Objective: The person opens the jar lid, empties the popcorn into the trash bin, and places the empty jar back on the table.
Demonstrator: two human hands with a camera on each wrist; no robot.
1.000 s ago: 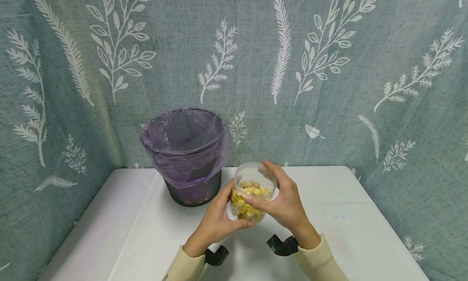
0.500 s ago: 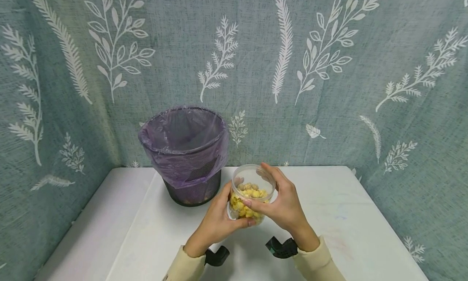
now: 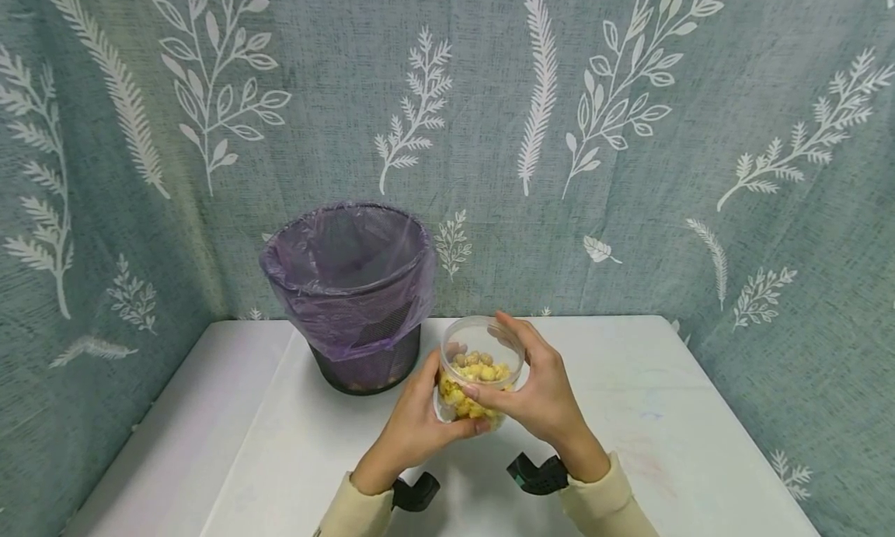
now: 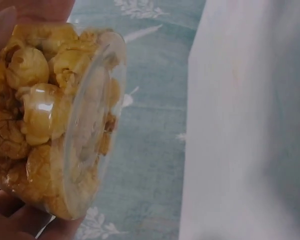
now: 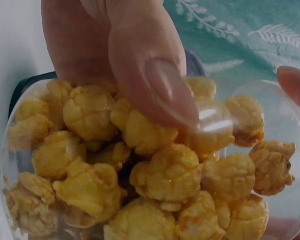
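Observation:
A clear round plastic jar [image 3: 482,331] holds yellow popcorn [image 5: 165,172] and stands tilted between my two hands in the head view. My left hand [image 3: 412,424] grips its lower side, the thumb lying across the front near the base. Around the upper rim curls my right hand [image 3: 541,385], thumb at the near side and fingers at the far side. In the left wrist view the jar's base [image 4: 87,115] faces right, above the table, with popcorn packed against the wall. A thumb [image 5: 165,95] presses on the jar wall in the right wrist view.
To the left behind the hands, a black mesh bin [image 3: 367,370] with a purple liner bag [image 3: 349,319] stands on the white table [image 3: 671,413]. A green curtain [image 3: 482,148] with white leaf prints closes off the back and both sides.
The jar and both hands have sunk slightly. The head view has shifted a little, so the bin sits slightly further left. Both hands keep their hold on the jar.

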